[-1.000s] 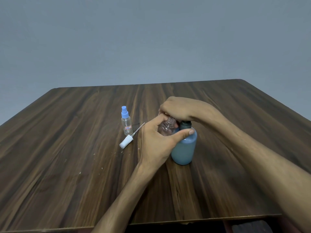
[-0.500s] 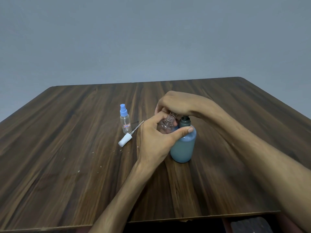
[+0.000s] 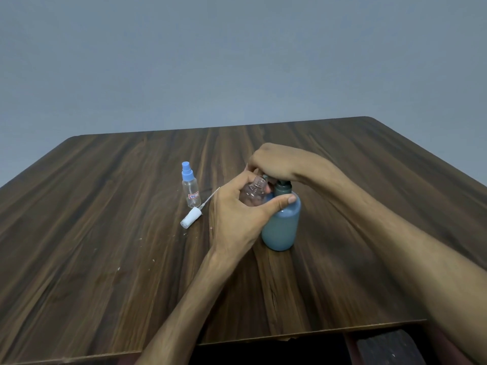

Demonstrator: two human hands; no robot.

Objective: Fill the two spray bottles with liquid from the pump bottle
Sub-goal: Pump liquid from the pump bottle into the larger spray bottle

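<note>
— How far along?
— First fill, I'd judge. The left hand [image 3: 237, 206] grips the open spray bottle [image 3: 254, 193] against the pump bottle [image 3: 282, 225]; the right hand [image 3: 276, 164] curls over its pump.
— And the other?
— The capped bottle [image 3: 190, 186] stands left of the pump bottle, seemingly empty; a loose sprayer [image 3: 191, 217] lies beside it.

Pump head [image 3: 266, 177] under R hand [image 3: 279, 162]

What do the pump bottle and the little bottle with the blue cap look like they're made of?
Pump bottle: probably matte, translucent teal plastic; a liquid level shows faintly through.
Blue-capped spray bottle: clear glossy plastic, likely; the table grain shows through it, and its cap is opaque blue.
</note>
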